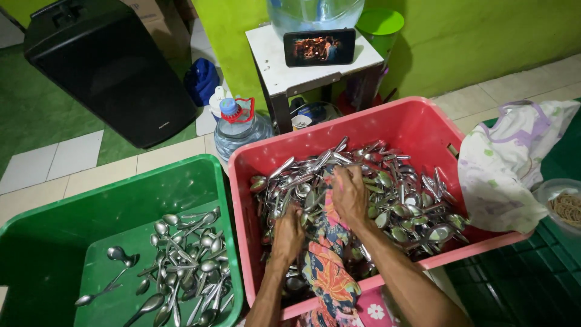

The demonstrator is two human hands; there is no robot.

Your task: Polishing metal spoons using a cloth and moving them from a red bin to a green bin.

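Note:
A red plastic tub (417, 124) holds a heap of metal spoons (399, 203). A colourful patterned cloth (327, 266) lies over the near rim and into the pile. My left hand (289, 233) reaches down among the spoons at the tub's near left, fingers buried in them. Next to the top of the cloth, my right hand (349, 194) presses into the spoons at the middle of the pile, fingers curled. Whether either hand grips a spoon or the cloth is hidden. A green tub (127, 194) on the left holds several spoons (181, 266).
A white floral cloth (505, 163) drapes at the right beside a small bowl of rubber bands (566, 206). Behind the tubs stand a water bottle (239, 127), a small table (272, 60) with a phone (319, 47), and a black speaker (109, 66).

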